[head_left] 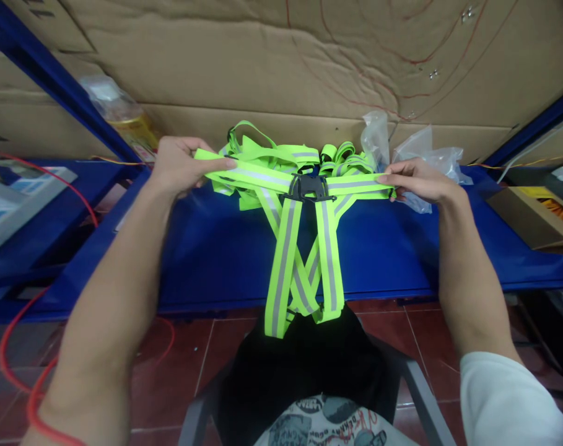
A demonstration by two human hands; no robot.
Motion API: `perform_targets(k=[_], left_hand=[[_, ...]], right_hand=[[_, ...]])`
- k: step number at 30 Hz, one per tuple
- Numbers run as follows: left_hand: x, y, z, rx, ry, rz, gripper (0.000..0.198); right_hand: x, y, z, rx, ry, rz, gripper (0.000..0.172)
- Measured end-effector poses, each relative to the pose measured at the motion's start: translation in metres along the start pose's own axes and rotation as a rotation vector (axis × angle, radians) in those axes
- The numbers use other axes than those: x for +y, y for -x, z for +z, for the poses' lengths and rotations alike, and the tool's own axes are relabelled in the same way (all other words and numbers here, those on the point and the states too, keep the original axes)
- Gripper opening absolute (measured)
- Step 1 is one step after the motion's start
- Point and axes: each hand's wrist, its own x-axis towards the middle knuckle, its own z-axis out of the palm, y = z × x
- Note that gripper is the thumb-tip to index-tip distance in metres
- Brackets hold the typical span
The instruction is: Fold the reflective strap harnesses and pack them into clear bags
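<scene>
A neon yellow reflective safety harness (288, 248) with grey stripes is stretched across the blue shelf (216, 248). My left hand (179, 164) is closed on the left end of its waist belt. My right hand (418, 179) pinches the right end of the same belt. A black plastic buckle (309, 186) sits in the middle between my hands. Two shoulder straps cross below the buckle and hang over the shelf's front edge toward my lap.
More folded neon straps (337, 152) are piled behind the belt. Clear plastic bags (425, 155) lie at the back right, a cardboard box (536, 217) at the right. Cardboard sheets (309, 62) line the back. A red cable (16, 347) loops at the left over the tiled floor.
</scene>
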Motion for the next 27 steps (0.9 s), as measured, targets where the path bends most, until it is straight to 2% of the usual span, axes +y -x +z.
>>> perform_targets(k=[3,6,9,12,19,23,27], left_hand=[[-0.003,0.000,-0.004,-0.093,-0.032,0.038,0.050],[-0.002,0.002,-0.009,-0.228,-0.101,0.045,0.064],[0.000,0.003,-0.014,-0.369,-0.155,0.035,0.058],[0.001,0.002,-0.016,-0.437,-0.208,0.027,0.055],[-0.003,0.000,-0.014,-0.398,-0.206,-0.048,0.058],[-0.004,0.000,-0.011,-0.313,-0.165,-0.001,0.054],[-0.008,-0.004,-0.016,-0.239,-0.202,-0.015,0.066]], right_hand=[[0.004,-0.001,-0.001,-0.012,-0.009,0.002,0.051],[0.010,-0.005,0.000,0.025,0.019,-0.001,0.048],[0.012,-0.006,0.003,0.096,0.055,-0.009,0.048],[0.010,-0.006,0.003,0.141,0.087,-0.022,0.048],[0.005,-0.002,0.002,0.118,0.124,-0.001,0.048],[0.001,-0.001,0.004,0.010,-0.011,0.023,0.050],[-0.002,0.000,0.004,-0.005,-0.132,0.006,0.051]])
